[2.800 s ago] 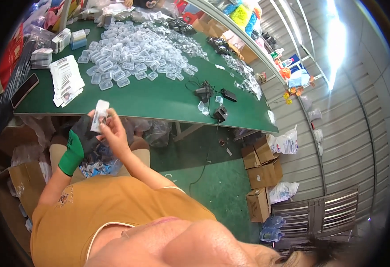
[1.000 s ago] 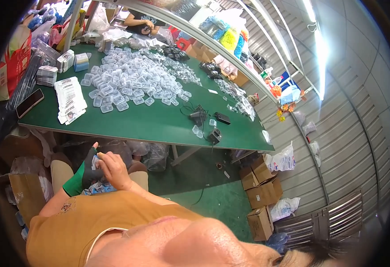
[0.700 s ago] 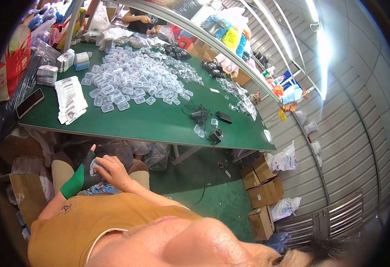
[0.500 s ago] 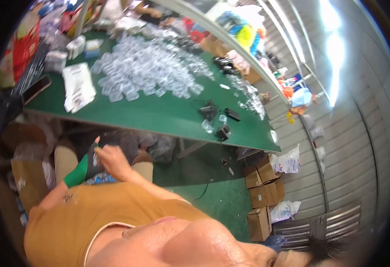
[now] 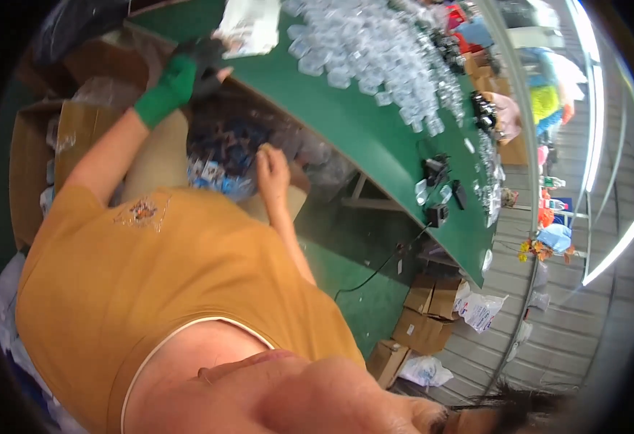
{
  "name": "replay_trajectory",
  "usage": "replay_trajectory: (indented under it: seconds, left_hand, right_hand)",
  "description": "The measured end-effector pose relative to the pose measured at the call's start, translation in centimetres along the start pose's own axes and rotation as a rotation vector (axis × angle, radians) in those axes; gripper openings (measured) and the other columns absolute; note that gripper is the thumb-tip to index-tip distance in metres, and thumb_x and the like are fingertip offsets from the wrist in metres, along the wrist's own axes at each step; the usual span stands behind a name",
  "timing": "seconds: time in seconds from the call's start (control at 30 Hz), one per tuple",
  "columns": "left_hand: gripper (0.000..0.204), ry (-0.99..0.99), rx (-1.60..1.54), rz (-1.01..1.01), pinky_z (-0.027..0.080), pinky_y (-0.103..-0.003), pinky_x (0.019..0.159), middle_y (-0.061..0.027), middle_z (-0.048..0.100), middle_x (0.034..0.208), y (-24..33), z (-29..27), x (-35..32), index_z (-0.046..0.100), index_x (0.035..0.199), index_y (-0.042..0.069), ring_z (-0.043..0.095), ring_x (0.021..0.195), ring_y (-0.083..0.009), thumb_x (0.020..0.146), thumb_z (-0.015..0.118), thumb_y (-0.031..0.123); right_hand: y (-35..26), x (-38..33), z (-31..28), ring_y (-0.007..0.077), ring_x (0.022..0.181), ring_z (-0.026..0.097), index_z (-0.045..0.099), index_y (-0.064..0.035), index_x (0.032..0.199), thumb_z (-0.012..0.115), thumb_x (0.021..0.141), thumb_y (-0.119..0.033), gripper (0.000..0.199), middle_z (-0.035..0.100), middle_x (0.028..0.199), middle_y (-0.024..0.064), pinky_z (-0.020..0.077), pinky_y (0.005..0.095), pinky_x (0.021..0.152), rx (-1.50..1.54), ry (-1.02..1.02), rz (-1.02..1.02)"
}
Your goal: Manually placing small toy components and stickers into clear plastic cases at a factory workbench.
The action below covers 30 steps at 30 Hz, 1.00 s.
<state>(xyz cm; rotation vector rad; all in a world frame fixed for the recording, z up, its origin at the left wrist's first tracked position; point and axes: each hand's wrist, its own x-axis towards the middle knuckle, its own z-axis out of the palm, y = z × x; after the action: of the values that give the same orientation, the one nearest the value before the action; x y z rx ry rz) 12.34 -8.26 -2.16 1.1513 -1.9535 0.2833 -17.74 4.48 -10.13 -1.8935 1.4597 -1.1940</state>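
1. Green and long, the surface (image 5: 375, 137) runs from the near left up to the far right of the view, with a corrugated metal wall beyond it at the right; brown cardboard boxes (image 5: 422, 325) sit on the green floor under its far end.

2. My left hand (image 5: 200, 61), in a dark glove with a green cuff, reaches up to the near edge of the surface and touches a white stack of paper slips (image 5: 248, 29); whether the fingers pinch it or only rest on it, I cannot tell.

3. My right hand (image 5: 272, 168) is bare, down below the surface edge, fingers loosely curled over a bag of small blue-and-white packets (image 5: 219, 177) by my lap; a firm grip on anything does not show.

4. The slips look light, thin and floppy; I judge they are best taken at a short edge, thumb on top, since loose sheets may slide apart.

5. A wide heap of small clear plastic cases (image 5: 375, 50) covers the middle of the surface; small black devices (image 5: 436, 192) lie farther right.
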Motion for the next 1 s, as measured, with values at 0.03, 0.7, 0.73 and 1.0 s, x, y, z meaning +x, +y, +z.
replay_trajectory:
  seconds: [0.03,0.7,0.73,1.0]
  left_hand:
    - [0.047,0.001,-0.098,0.116,0.048,-0.049,0.104,-0.0194,0.065,0.131,2.0,4.3,4.1,0.067,0.127,0.006,0.058,0.126,-0.0418,0.087,0.076,0.028]
    - [0.036,-0.217,-0.178,0.252,0.05,-0.051,0.096,-0.0189,0.071,0.115,0.1,2.9,4.2,0.073,0.109,0.003,0.064,0.114,-0.0377,0.081,0.081,0.026]
    - [0.036,-0.212,-0.19,0.258,0.05,-0.051,0.096,-0.0189,0.071,0.115,0.0,3.4,4.4,0.073,0.109,0.003,0.064,0.114,-0.0377,0.081,0.081,0.026]
    - [0.059,-0.054,-0.149,0.143,0.049,-0.055,0.099,-0.0197,0.064,0.134,1.0,-3.9,1.4,0.065,0.128,0.005,0.062,0.121,-0.0417,0.083,0.084,0.038]
  right_hand:
    - [2.4,0.2,-3.5,0.0326,0.088,0.067,0.069,-0.0001,0.11,0.065,0.097,-0.013,0.019,0.068,0.097,0.0174,0.053,0.038,0.079,-0.096,0.093,0.022]
    - [5.3,-5.7,-1.0,0.0141,0.079,0.065,0.07,0.003,0.112,0.063,0.101,-0.013,0.021,0.066,0.088,0.0073,0.0521,0.0274,0.071,0.112,-0.031,0.356]
    - [5.2,-5.7,-1.6,0.0136,0.079,0.065,0.069,0.0032,0.111,0.064,0.101,-0.013,0.021,0.066,0.087,0.0069,0.052,0.0271,0.071,0.106,-0.043,0.369]
    - [7.0,-3.1,6.5,0.0325,0.1,0.071,0.073,-0.0038,0.108,0.062,0.097,-0.024,0.025,0.072,0.103,0.0163,0.0554,0.044,0.084,-0.207,-0.587,0.175]
